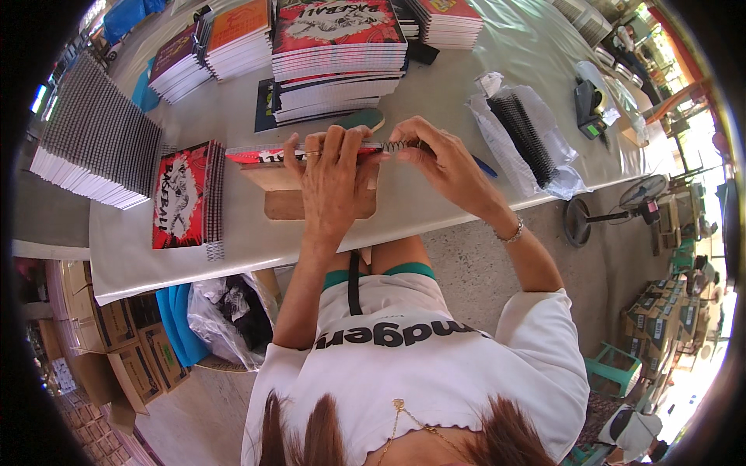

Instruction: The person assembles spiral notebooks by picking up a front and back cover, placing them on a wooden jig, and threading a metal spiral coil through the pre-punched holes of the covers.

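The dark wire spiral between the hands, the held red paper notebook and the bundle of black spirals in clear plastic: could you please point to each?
Dark wire spiral (396, 145), head view: exposed coils.
Held red notebook (252, 157), head view: cover's left part.
Bundle of black spirals (522, 137), head view: middle.

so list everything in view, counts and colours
table: 1, pale, centre
notebook: 1, red, table front
coil: 1, dark, notebook's right end
stand: 1, brown, beside notebook
small pile: 1, red, left of stand
tall pile: 1, black, white, far left
back piles: several, red, orange, purple, table's back
spare coils: 1 bundle, black, table's right
dispenser: 1, black, far right
fan: 1, dark, beyond table
stool: 1, green, lower right
boxes: many, brown, both sides
shirt: 1, white, bottom
left hand: 1, bare, on notebook
right hand: 1, bare, on coil
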The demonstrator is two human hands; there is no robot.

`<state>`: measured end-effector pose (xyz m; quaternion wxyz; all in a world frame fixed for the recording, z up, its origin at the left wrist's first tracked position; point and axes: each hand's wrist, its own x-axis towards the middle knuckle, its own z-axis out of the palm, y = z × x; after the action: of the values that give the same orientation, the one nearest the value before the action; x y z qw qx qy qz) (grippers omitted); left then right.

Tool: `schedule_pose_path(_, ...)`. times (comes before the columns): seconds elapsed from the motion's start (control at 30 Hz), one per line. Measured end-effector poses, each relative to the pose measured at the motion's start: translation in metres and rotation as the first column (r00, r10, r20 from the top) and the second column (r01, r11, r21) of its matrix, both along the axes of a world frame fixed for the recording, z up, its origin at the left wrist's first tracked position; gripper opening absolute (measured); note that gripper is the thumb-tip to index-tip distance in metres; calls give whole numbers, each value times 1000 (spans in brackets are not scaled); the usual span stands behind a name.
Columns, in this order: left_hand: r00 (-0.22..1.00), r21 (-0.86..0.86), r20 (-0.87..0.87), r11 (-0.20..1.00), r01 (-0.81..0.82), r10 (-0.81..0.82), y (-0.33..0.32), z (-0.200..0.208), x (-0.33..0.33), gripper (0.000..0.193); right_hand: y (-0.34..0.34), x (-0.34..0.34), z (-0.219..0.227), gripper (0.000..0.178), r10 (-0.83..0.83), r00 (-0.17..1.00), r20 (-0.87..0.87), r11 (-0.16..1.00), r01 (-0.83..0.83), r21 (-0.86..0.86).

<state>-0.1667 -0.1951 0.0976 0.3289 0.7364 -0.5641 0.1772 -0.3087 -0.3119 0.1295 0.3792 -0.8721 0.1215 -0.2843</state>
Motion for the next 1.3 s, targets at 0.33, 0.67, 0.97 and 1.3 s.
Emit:
schedule_pose_path(0.33,939,15,34,940,342,-342,10,-2,18,22,-36,4,9,21,282,916,-284,927,-184,327)
schedule_pose_path(0.67,936,-70,122,937,341,-331,8,-15,19,23,-77,87,-127,63,-165,817,-552,882,-128,-453)
schedule_pose_path(0.97,932,-87,32,927,364,-362,12,-7,19,22,-74,42,-85,62,-133,796,-590,989,65,-135)
schedule_pose_path(1.3,918,-112,10,912,396,-397,7,-7,23,26,-65,4,-37,71,419,908,17,445,-222,868)
